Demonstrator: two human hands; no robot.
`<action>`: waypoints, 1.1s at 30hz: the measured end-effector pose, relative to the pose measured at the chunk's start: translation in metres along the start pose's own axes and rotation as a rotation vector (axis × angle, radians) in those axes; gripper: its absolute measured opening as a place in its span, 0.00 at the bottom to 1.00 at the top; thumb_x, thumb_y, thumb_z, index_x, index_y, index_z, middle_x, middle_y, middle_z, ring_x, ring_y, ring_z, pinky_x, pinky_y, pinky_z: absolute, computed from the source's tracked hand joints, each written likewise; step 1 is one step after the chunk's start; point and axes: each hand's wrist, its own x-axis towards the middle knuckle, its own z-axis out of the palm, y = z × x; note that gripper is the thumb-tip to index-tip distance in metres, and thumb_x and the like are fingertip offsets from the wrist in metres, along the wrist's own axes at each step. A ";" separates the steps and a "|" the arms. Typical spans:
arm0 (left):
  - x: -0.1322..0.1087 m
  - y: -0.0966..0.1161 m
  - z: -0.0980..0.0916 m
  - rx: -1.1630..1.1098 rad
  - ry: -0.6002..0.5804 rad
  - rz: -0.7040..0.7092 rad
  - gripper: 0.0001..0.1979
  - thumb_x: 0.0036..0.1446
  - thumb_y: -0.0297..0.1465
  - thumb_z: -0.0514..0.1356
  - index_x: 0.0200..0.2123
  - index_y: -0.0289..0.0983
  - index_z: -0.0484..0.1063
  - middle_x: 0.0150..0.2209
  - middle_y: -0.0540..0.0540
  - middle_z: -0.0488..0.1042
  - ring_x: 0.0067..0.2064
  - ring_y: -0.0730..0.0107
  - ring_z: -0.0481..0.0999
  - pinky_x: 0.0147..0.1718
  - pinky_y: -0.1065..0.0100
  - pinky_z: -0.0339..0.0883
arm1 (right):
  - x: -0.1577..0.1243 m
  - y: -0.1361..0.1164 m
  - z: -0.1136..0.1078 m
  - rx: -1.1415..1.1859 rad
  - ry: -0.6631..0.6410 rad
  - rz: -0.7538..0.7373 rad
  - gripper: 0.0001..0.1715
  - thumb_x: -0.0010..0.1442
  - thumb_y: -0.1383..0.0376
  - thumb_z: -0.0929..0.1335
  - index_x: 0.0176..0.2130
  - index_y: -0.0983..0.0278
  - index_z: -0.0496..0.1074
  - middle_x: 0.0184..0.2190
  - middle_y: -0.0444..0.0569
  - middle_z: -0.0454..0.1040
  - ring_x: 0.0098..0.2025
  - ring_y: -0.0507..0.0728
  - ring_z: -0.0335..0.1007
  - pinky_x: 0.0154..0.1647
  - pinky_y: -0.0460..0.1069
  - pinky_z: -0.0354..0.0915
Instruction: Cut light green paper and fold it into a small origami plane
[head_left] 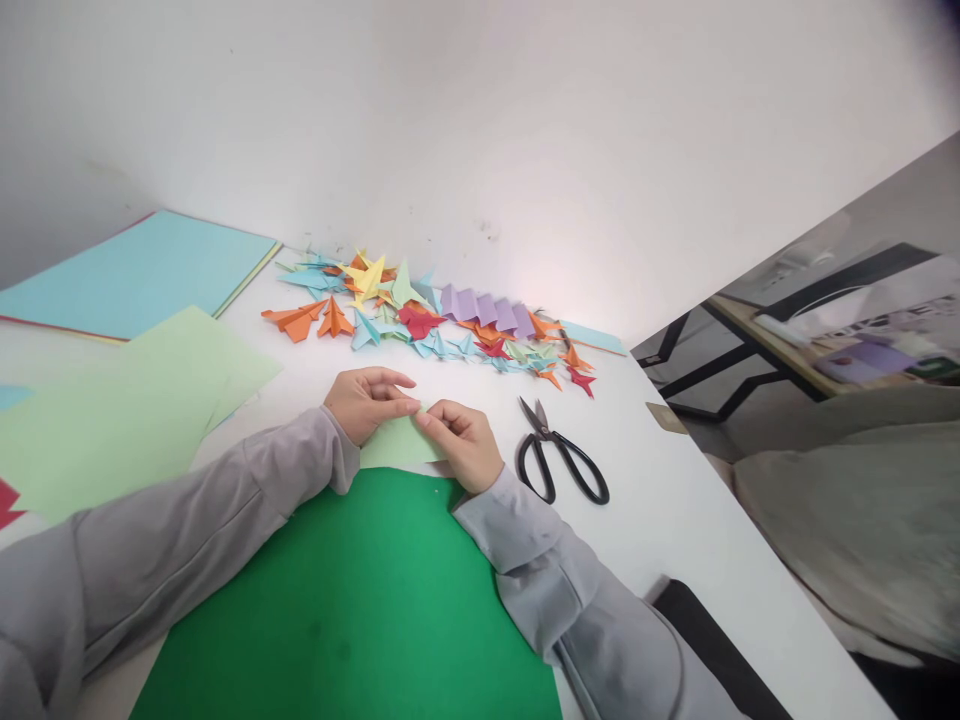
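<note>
Between my hands is a light green sheet of paper [397, 446], its lower part resting by the top edge of a dark green sheet [352, 590]. My left hand [367, 402] pinches its upper edge with thumb and fingers. Close beside it, my right hand [463, 440] grips the same edge, thumb on top and fingers curled. The two thumbs almost meet. Part of the paper is hidden behind the hands. Black-handled scissors [559, 450] lie to the right of my right hand, blades slightly apart.
Many folded paper planes [367, 280] in several colours line the wall, with a purple pleated paper piece [486, 308] among them. Large light green sheets [112, 420] and a blue sheet stack [142, 275] lie at left. A black object [712, 650] sits near the right edge.
</note>
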 end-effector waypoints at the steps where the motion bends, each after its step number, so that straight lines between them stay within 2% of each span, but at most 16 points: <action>1: 0.000 0.001 0.000 0.000 -0.017 -0.012 0.21 0.23 0.32 0.73 0.27 0.33 0.75 0.19 0.51 0.75 0.21 0.74 0.71 0.24 0.71 0.64 | 0.000 0.000 0.000 -0.008 0.001 -0.004 0.25 0.51 0.46 0.67 0.20 0.64 0.62 0.14 0.37 0.53 0.18 0.46 0.45 0.19 0.44 0.44; 6: -0.001 0.004 0.002 0.027 -0.073 0.002 0.18 0.24 0.29 0.72 0.25 0.33 0.75 0.16 0.53 0.73 0.19 0.79 0.68 0.22 0.75 0.61 | 0.000 0.000 0.000 -0.027 -0.029 -0.031 0.27 0.51 0.45 0.66 0.18 0.63 0.61 0.15 0.38 0.52 0.20 0.48 0.46 0.21 0.45 0.46; 12: -0.003 0.005 0.003 0.039 -0.066 -0.015 0.19 0.25 0.29 0.72 0.27 0.33 0.76 0.19 0.51 0.76 0.22 0.76 0.72 0.26 0.72 0.64 | 0.000 0.000 -0.001 0.061 -0.027 0.028 0.27 0.48 0.45 0.68 0.18 0.63 0.62 0.15 0.38 0.50 0.20 0.48 0.42 0.21 0.46 0.44; 15: -0.003 0.005 0.003 0.027 -0.022 -0.040 0.21 0.27 0.33 0.72 0.30 0.33 0.76 0.20 0.50 0.76 0.20 0.78 0.69 0.20 0.74 0.60 | 0.000 0.000 -0.002 0.148 0.006 0.059 0.27 0.48 0.46 0.69 0.17 0.63 0.60 0.15 0.37 0.49 0.20 0.47 0.41 0.20 0.45 0.43; 18: -0.003 0.006 0.003 0.022 -0.012 -0.026 0.20 0.27 0.34 0.72 0.29 0.33 0.75 0.19 0.51 0.74 0.18 0.79 0.66 0.17 0.75 0.56 | 0.000 -0.001 -0.001 0.132 0.019 0.049 0.27 0.48 0.46 0.68 0.17 0.63 0.59 0.15 0.37 0.49 0.20 0.47 0.42 0.20 0.45 0.43; 24: -0.004 0.006 0.004 0.087 -0.064 0.053 0.16 0.27 0.29 0.71 0.25 0.33 0.74 0.17 0.52 0.73 0.20 0.77 0.69 0.21 0.74 0.62 | 0.001 -0.001 -0.002 0.041 -0.049 0.024 0.27 0.49 0.44 0.68 0.19 0.63 0.62 0.14 0.37 0.53 0.19 0.47 0.45 0.19 0.45 0.44; 28: -0.005 0.004 0.005 0.068 -0.101 0.072 0.16 0.28 0.27 0.70 0.27 0.33 0.74 0.17 0.52 0.72 0.20 0.78 0.69 0.20 0.74 0.61 | 0.002 -0.001 -0.003 0.035 -0.072 0.019 0.29 0.47 0.44 0.69 0.16 0.63 0.59 0.12 0.36 0.50 0.17 0.46 0.43 0.18 0.45 0.42; 33: -0.005 0.005 0.004 0.055 -0.102 0.056 0.15 0.28 0.27 0.70 0.27 0.33 0.75 0.17 0.52 0.72 0.20 0.78 0.68 0.19 0.74 0.58 | 0.003 -0.002 -0.003 0.022 -0.036 -0.006 0.35 0.46 0.43 0.69 0.12 0.62 0.50 0.11 0.36 0.46 0.17 0.45 0.39 0.18 0.45 0.40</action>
